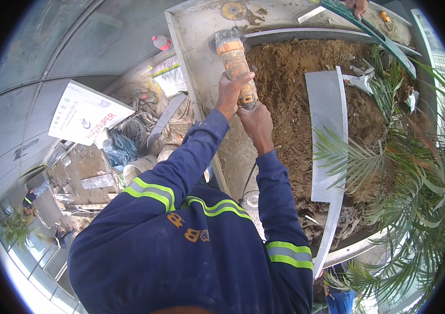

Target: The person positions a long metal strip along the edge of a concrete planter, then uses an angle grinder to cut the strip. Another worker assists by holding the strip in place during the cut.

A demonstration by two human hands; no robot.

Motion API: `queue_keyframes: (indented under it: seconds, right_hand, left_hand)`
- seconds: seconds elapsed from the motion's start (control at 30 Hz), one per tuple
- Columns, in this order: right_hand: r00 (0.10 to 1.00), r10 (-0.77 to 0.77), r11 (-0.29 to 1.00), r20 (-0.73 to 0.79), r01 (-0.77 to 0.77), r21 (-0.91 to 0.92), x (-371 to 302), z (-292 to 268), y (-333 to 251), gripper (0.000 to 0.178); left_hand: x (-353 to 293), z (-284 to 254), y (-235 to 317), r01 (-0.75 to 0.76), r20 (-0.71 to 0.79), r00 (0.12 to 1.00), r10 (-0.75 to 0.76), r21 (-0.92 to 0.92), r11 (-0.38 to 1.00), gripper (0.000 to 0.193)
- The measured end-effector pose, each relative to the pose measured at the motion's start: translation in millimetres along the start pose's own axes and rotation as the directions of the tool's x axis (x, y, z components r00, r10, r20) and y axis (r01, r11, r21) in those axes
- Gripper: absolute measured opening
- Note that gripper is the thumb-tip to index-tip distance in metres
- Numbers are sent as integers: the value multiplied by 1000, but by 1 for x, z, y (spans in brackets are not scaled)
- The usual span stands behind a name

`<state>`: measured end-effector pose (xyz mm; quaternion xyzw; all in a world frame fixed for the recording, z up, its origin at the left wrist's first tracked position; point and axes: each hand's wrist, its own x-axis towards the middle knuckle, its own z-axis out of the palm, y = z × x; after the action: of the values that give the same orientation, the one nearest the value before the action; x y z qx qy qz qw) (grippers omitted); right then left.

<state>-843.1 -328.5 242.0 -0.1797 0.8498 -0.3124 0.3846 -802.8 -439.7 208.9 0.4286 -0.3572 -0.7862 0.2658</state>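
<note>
An orange and grey angle grinder, dusty all over, is held in front of me with its head away from me, over the pale planter ledge. My left hand is closed around the middle of its body. Closer to me, my right hand wraps the rear end. The grinder's disc is mostly hidden beneath its head. Beyond it, a round disc lies flat on the ledge. A dark cord runs down beside my right forearm.
Brown soil fills the planter, with a grey cut panel across it. Palm fronds spread at right. Another person's hand touches a long green tool at far right. Left are a bottle, a white board and cluttered sacks.
</note>
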Motion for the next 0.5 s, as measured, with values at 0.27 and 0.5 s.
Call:
queue_keyframes:
  seconds: [0.27,0.5]
  right_hand:
    - [1000,12,999,3,-12,-32,2,0,2,46]
    - [1000,16,999,-5,-16,-32,3,-1,1,45]
  left_hand:
    - [2,3,-2,-13,-17,1000,12,-41,999,41]
    - [3,5,-3,-11,-25,1000,10,-49,999,44]
